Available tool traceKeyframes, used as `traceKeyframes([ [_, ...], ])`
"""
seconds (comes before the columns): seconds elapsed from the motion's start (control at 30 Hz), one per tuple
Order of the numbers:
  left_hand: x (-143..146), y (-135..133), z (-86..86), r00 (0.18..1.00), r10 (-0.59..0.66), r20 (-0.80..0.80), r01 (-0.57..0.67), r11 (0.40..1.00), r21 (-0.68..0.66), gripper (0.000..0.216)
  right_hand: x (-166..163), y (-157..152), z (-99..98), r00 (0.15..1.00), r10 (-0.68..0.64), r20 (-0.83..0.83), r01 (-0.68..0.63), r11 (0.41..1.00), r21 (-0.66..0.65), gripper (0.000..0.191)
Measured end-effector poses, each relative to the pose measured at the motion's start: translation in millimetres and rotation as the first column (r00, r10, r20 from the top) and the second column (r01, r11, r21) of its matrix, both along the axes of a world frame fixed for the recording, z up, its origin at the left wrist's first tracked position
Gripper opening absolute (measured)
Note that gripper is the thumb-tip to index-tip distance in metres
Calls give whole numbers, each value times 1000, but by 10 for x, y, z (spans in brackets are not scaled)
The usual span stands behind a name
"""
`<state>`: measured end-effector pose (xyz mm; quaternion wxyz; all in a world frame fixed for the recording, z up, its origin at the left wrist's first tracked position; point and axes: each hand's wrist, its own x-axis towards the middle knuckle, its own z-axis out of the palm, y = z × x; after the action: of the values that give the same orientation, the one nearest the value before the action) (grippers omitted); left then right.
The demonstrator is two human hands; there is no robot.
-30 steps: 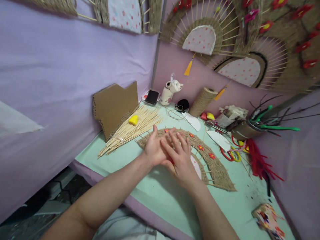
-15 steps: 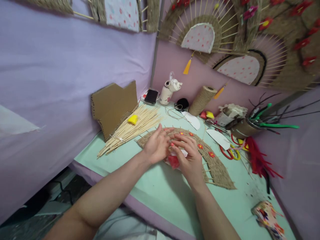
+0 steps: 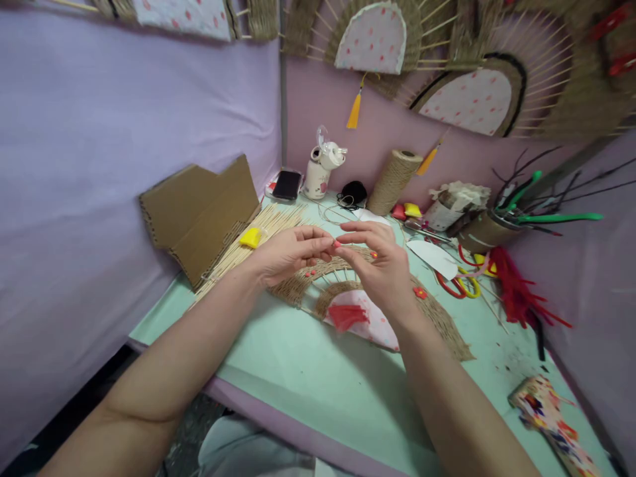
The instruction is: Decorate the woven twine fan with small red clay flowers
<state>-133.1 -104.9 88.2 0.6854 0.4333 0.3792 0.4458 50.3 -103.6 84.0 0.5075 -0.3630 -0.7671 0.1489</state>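
A tiny pinkish-red lump of modelling clay [image 3: 337,244] sits between the fingertips of both hands. My left hand [image 3: 293,253] pinches it with thumb and curled fingers. My right hand [image 3: 381,268] grips the same lump by thumb and forefinger, its other fingers raised. Below lies a fan-shaped woven twine piece [image 3: 293,291] with thin stick ribs and a white, pink-spotted centre [image 3: 380,324]. A crumpled red translucent wrapper [image 3: 348,317] rests on that centre. Small red dots [image 3: 311,273] and a red flower with yellow middle [image 3: 420,293] sit on the woven band.
Bamboo sticks [image 3: 278,218] with a yellow clay packet [image 3: 251,237] and folded cardboard [image 3: 199,212] are at left. A bottle [image 3: 320,172], phone [image 3: 287,185] and twine spool [image 3: 395,180] stand behind. Scissors [image 3: 470,283], red pipe cleaners [image 3: 517,285] and a paint-stained block [image 3: 544,404] lie right.
My left hand has gone from a flat, open palm to a pinch on the clay lump. Both hands have moved up off the fan's centre, uncovering the red wrapper. The camera view has shifted.
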Motion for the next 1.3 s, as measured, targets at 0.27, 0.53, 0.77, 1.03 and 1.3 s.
traceKeyframes([
  [0.27,13,102,-276,992,107,71,-104,994,-45,29,-62,191,-205,994,61,86,-57,997,-49,5],
  [0.53,-60,103,-366,976,155,155,-135,982,-134,40,-96,210,-238,980,34,198,-36,999,4,10],
  [0.77,-73,110,-367,979,151,140,-133,982,-133,46,-125,203,-252,956,-34,293,3,994,108,9],
  [1.03,-42,99,-364,986,154,68,-145,982,-121,35,-148,195,-277,952,-55,302,24,994,105,9],
  [1.3,-11,95,-376,985,171,-4,-171,983,-72,29,-181,173,-297,946,-93,309,48,988,150,7],
])
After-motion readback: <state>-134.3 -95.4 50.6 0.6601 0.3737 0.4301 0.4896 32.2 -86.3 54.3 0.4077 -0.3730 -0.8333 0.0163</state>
